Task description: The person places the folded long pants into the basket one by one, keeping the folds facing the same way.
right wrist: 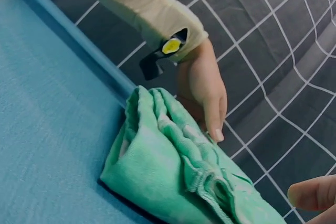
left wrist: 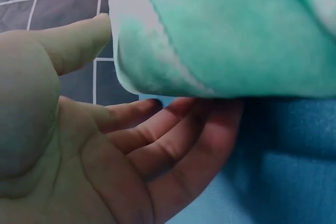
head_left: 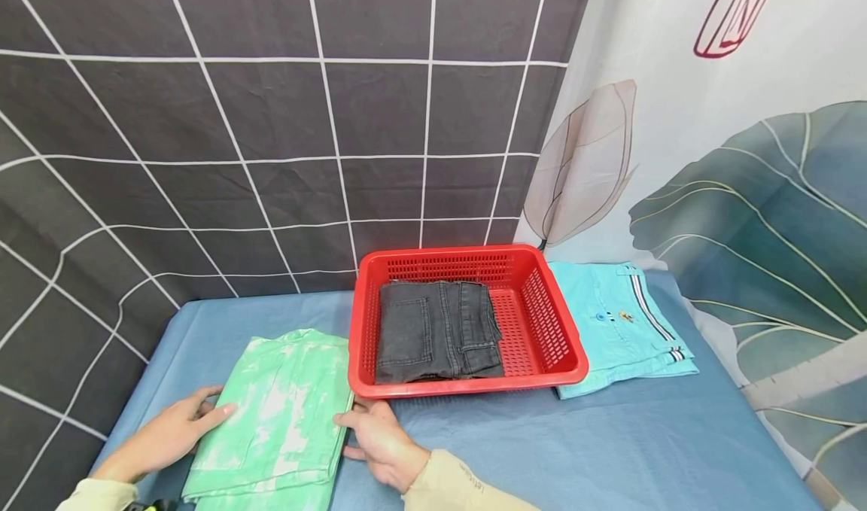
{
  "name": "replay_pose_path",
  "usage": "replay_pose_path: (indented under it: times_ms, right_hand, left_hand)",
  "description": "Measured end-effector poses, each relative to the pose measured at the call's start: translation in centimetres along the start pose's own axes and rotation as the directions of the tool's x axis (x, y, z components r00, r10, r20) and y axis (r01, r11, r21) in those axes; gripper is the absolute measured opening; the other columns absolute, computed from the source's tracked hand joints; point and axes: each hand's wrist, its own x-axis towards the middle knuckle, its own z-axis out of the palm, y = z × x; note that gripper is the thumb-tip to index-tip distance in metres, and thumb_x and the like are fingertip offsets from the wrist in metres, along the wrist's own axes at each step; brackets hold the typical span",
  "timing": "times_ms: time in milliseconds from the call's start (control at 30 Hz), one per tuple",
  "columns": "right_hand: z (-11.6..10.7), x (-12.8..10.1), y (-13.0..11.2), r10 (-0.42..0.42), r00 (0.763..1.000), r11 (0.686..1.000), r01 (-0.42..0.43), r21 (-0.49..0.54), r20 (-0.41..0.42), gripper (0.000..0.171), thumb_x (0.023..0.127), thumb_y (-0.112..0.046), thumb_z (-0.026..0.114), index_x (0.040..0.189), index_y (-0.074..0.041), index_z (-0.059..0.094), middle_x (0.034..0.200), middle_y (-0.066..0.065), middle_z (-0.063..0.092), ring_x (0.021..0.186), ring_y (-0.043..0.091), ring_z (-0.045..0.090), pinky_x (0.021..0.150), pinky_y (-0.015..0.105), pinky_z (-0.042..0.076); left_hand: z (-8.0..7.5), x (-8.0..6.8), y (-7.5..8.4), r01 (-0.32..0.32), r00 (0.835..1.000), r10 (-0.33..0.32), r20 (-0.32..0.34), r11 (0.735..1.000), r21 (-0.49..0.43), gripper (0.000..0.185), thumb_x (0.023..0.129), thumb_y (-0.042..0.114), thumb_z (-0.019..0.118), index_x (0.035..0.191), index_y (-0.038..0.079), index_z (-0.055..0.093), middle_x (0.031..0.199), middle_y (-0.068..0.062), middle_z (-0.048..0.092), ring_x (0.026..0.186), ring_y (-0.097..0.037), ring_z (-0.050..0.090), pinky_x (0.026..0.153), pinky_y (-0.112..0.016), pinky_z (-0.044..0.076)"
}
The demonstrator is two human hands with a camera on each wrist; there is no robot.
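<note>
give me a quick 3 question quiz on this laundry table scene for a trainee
1. True or false: the red basket is empty.
2. Which folded garment do the left hand and right hand touch? A) green garment B) turquoise garment C) dark jeans
3. Fill in: the turquoise garment lies on the blue table cover, to the ____ of the basket in the head view.

Key:
1. False, it holds the dark jeans.
2. A, one hand at each side edge.
3. Right.
</note>
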Motion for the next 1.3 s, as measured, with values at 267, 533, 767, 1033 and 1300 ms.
replay_pose_path:
  times_ms: [267, 533, 767, 1033, 1300]
  right_hand:
    - [-0.7, 0.2, -0.2, 0.033, 0.999, 0.999, -0.032, -0.010, 0.026, 0.063, 0.090, -0.003, 0.060, 0.150, 0.002, 0.041, 0.140, 0.018, 0.053, 0.116, 0.030, 0.053, 0.089, 0.067, 0.047]
    - [-1.0, 0.5, -0.4, 0.056, 0.996, 0.998, -0.057, 0.010, 0.075, 0.061, 0.092, -0.001, 0.058, 0.150, 0.005, 0.039, 0.130, 0.019, 0.058, 0.115, 0.036, 0.058, 0.086, 0.069, 0.049]
    - [-1.2, 0.3, -0.2, 0.031, 0.993, 0.999, -0.035, 0.031, 0.117, 0.062, 0.093, 0.005, 0.056, 0.152, 0.004, 0.035, 0.140, 0.024, 0.052, 0.125, 0.039, 0.054, 0.086, 0.068, 0.050]
    - [-1.1, 0.0, -0.3, 0.007, 0.992, 0.999, -0.013, 0.042, 0.125, 0.063, 0.090, 0.010, 0.056, 0.150, 0.004, 0.038, 0.134, 0.021, 0.058, 0.117, 0.036, 0.061, 0.088, 0.064, 0.051]
    - [-0.8, -0.2, -0.7, -0.003, 0.991, 1.000, 0.001, 0.020, 0.136, 0.065, 0.090, 0.010, 0.057, 0.152, 0.003, 0.037, 0.135, 0.018, 0.057, 0.113, 0.035, 0.063, 0.087, 0.059, 0.053]
  left_hand:
    - [0.7, -0.2, -0.3, -0.035, 0.995, 0.039, -0.092, 0.999, 0.041, 0.079, 0.104, 0.044, 0.052, 0.142, -0.023, 0.030, 0.117, -0.029, 0.062, 0.099, -0.035, 0.067, 0.080, -0.049, 0.054]
    - [1.3, -0.6, -0.3, -0.037, 0.995, 0.037, -0.097, 0.999, 0.008, 0.078, 0.105, 0.040, 0.051, 0.143, -0.024, 0.028, 0.121, -0.028, 0.062, 0.101, -0.033, 0.067, 0.080, -0.044, 0.054]
    - [1.4, -0.7, -0.4, -0.020, 0.997, 0.016, -0.081, 0.999, -0.047, 0.081, 0.105, 0.043, 0.050, 0.144, -0.023, 0.025, 0.122, -0.029, 0.060, 0.099, -0.031, 0.066, 0.076, -0.040, 0.053]
    - [1.5, -1.0, -0.4, -0.049, 0.995, 0.042, -0.089, 0.996, -0.079, 0.074, 0.105, 0.034, 0.052, 0.145, -0.022, 0.024, 0.130, -0.037, 0.053, 0.108, -0.038, 0.064, 0.078, -0.037, 0.053]
    - [1.6, -1.6, -0.5, -0.044, 0.994, 0.030, -0.108, 0.991, -0.128, 0.072, 0.105, 0.032, 0.053, 0.147, -0.019, 0.024, 0.132, -0.038, 0.050, 0.107, -0.037, 0.065, 0.074, -0.032, 0.054]
